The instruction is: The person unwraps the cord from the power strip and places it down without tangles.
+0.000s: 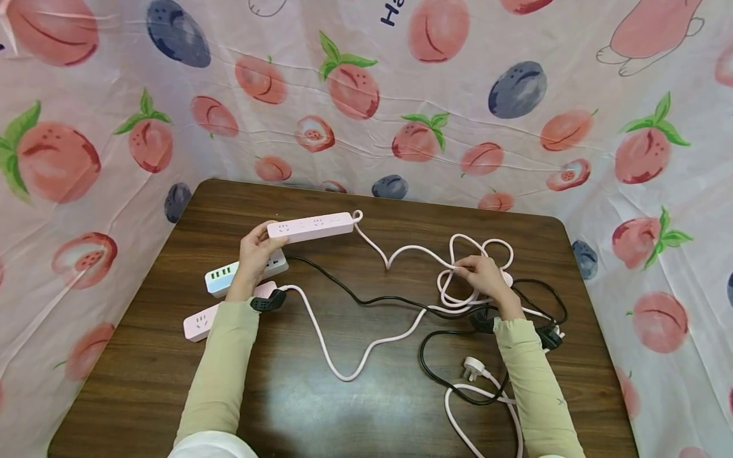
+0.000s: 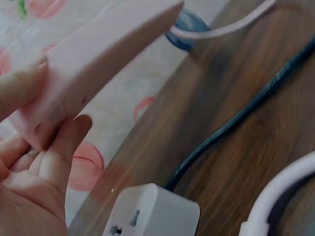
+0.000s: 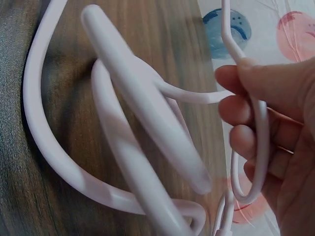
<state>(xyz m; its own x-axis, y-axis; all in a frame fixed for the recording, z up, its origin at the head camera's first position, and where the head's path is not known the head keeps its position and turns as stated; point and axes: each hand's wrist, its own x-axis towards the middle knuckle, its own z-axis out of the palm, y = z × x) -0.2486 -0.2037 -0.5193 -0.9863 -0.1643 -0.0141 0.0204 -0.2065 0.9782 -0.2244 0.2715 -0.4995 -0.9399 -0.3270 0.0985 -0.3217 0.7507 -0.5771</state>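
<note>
My left hand (image 1: 254,254) grips one end of a pink power strip (image 1: 315,228), which it holds above the far left part of the table. Thumb on one face and fingers beneath, it shows closely in the left wrist view, where the strip (image 2: 98,59) is tilted. A pale pink cord (image 1: 420,247) runs from the strip's other end to my right hand (image 1: 483,277). There, thumb and fingers pinch the cord (image 3: 260,128), with thick loops of cord (image 3: 123,132) hanging beside them in the right wrist view.
Below my left forearm lie a white-and-blue power strip (image 1: 222,278) and a second pink power strip (image 1: 202,323). A black cord (image 1: 389,298) crosses the wooden table (image 1: 321,413). Near my right forearm are a white plug (image 1: 473,367), a black plug (image 1: 551,337) and tangled cords.
</note>
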